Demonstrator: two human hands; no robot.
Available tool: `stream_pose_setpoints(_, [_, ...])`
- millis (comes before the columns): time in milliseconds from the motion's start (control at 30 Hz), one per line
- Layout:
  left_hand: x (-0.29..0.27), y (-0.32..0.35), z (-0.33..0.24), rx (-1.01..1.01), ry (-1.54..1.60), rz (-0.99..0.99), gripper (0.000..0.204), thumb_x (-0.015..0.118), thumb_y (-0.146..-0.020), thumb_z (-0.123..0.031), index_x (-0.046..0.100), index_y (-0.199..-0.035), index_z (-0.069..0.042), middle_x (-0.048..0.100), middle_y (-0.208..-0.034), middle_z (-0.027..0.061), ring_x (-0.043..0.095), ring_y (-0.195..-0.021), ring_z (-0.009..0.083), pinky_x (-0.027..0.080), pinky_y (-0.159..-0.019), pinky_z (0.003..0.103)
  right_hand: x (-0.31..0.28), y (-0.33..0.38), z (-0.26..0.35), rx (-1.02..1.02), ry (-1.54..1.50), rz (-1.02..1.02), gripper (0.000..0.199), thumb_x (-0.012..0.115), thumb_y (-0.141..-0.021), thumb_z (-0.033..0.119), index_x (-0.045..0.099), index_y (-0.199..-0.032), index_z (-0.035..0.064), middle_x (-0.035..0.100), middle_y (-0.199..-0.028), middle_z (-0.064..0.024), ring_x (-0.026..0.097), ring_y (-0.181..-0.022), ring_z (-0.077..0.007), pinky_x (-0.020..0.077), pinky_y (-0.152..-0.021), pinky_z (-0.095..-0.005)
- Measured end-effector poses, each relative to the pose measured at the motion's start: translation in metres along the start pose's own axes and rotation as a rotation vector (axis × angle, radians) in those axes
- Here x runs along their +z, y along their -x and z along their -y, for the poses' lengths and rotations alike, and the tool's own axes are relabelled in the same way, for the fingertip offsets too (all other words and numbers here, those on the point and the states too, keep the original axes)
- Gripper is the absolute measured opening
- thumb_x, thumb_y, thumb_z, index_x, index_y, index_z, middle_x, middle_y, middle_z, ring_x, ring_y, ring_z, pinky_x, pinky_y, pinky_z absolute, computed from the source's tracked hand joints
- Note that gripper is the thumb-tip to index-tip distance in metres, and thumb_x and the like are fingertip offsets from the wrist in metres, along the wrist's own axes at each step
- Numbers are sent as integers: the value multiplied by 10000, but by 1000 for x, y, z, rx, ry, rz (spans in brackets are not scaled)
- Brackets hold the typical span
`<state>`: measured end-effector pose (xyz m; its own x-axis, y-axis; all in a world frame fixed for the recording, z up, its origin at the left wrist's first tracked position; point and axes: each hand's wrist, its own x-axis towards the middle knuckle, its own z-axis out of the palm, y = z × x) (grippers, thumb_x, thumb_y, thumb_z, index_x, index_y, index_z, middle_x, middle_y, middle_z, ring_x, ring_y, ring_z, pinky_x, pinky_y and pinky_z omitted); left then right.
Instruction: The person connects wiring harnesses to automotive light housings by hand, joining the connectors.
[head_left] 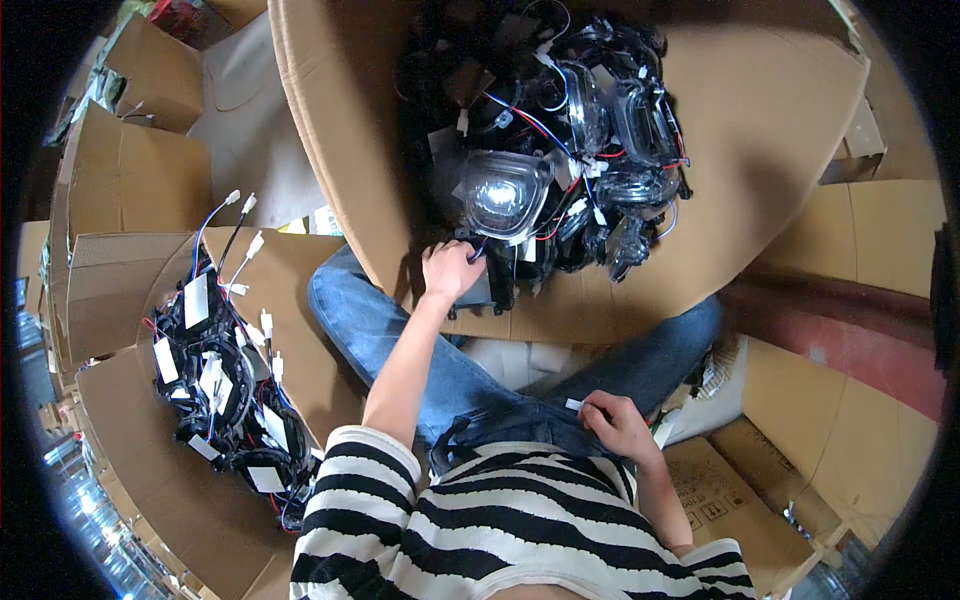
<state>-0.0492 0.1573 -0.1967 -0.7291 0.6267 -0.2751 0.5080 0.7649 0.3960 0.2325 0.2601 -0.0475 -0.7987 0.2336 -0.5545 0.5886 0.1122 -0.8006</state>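
Observation:
My left hand [452,270] reaches to the near left edge of a big cardboard box [740,110], its fingers closed around a dark wire [478,252]. Just beside that hand lies a dark lamp housing [482,288]. Past it, a lamp with a clear lens [505,193] rests on a tangled heap of black lamps [640,120] with red, blue and white wires. Over my lap my right hand [615,425] is curled in a pinch. A small white connector [573,405] shows at its fingertips; the rest of what it holds is hidden.
At my left, an open carton [130,420] holds several black lamp parts [215,380] with white labels and upright connectors. Another open carton [740,490] stands at the lower right. Cardboard flaps [860,240] and a dark red beam [840,335] border the right side.

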Motion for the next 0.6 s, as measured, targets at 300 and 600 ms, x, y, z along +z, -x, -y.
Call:
stream_pose_setpoints(300, [-75,100,-54,214,422,-303,70,570,-735,-143,564,-707,-80,600,-714,16,570,-729,178,278,-909,378,-5,21,17,-82,21,28,121,496,-775,104,531,-751,-10,516,-620,-160,524,-531,-275,410,-502,-331])
stream_pose_setpoints(600, [-80,121,-100,81,1150,194,49,523,-785,-37,534,-832,-31,543,-697,37,510,-628,108,412,-649,222,-17,42,33,-278,1,42,58,510,-753,44,520,-720,-2,503,-628,-143,527,-573,-291,411,-512,-340])
